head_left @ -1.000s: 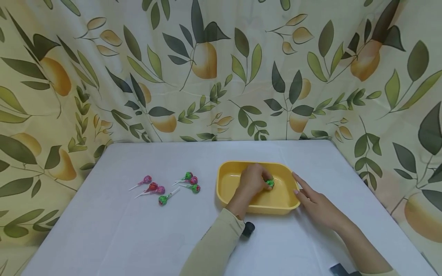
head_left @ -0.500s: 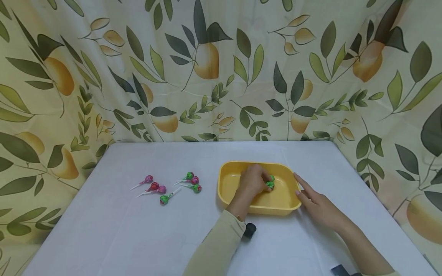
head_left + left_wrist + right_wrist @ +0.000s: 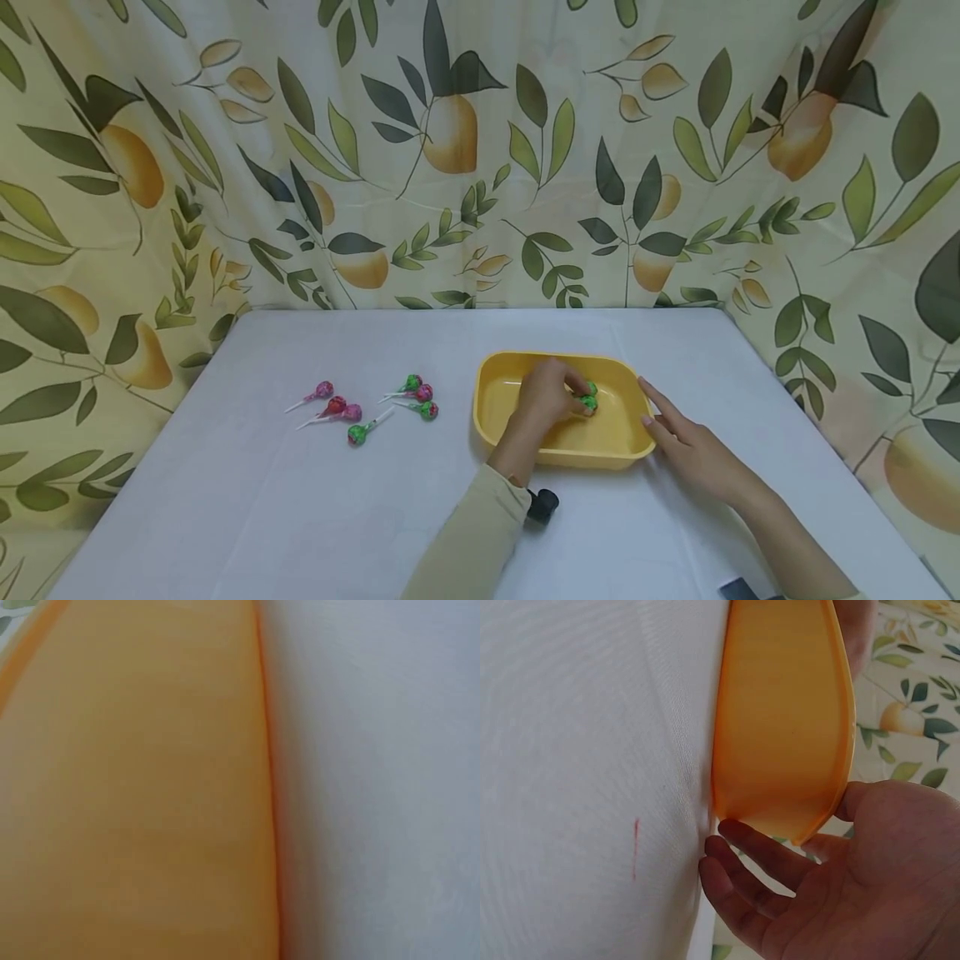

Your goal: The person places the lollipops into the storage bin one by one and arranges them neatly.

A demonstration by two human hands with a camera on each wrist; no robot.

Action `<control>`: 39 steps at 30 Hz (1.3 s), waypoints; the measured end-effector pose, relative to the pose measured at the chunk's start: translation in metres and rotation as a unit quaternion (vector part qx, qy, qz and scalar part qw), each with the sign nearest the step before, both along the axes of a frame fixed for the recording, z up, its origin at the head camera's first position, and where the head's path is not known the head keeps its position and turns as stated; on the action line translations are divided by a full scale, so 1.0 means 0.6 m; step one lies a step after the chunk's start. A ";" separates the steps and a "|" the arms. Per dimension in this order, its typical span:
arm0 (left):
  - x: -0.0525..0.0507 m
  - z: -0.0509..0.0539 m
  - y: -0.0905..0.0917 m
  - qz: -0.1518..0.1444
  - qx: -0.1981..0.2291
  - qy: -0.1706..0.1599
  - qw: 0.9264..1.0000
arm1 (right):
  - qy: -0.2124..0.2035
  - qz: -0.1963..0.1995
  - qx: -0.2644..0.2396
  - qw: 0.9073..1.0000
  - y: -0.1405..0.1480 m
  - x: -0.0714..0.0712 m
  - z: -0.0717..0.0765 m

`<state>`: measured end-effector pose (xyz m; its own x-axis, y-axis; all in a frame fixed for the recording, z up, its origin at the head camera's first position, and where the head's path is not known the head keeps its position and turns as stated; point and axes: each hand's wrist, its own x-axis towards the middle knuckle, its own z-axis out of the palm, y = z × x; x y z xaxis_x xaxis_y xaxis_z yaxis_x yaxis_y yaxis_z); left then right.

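My left hand (image 3: 547, 392) reaches into a yellow tray (image 3: 506, 429), fingertips pinching a green-wrapped lollipop (image 3: 588, 403). Right behind it shows another green lollipop head (image 3: 591, 387); the sticks of both are hidden. At the tray's right end, my right hand (image 3: 693, 450) holds the rim with thumb and index finger. In the right wrist view the thumb lies on the rim, while the other fingers (image 3: 769, 859) bend toward the wall's lower corner. The left wrist view has only the tray's outer wall (image 3: 150, 787) and the cloth, no hand.
Left of the tray, several wrapped lollipops lie on the white tablecloth (image 3: 262, 508): a pink one (image 3: 324, 389), a red one (image 3: 336, 405), a green one (image 3: 356, 434) and others. A patterned curtain (image 3: 525, 167) hangs behind the table. Black wrist cameras (image 3: 543, 506) sit near the tray's front.
My left fingers have shifted slightly, and the second green lollipop head beside them has come into view. The right hand stays at the rim. The whole view has shifted a little.
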<state>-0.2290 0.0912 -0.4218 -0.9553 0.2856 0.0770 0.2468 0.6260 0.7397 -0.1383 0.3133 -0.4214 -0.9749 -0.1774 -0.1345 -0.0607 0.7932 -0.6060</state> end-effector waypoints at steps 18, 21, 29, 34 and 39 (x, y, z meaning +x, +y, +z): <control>0.005 0.041 -0.088 -0.078 0.167 -0.052 0.981 | 0.001 -0.003 0.000 1.000 0.003 0.002 -0.002; 0.004 0.045 -0.111 -0.075 0.161 -0.034 0.984 | 0.003 -0.005 -0.001 1.000 0.002 0.002 -0.001; -0.005 0.038 -0.163 -0.062 0.129 -0.014 0.990 | 0.001 -0.007 -0.005 1.000 -0.001 0.002 -0.001; -0.010 0.026 -0.191 -0.060 0.129 -0.013 0.990 | -0.007 -0.007 -0.009 1.000 -0.002 0.000 -0.001; -0.014 0.012 -0.216 -0.069 0.155 -0.022 0.985 | -0.009 -0.008 -0.007 1.000 -0.001 0.001 -0.002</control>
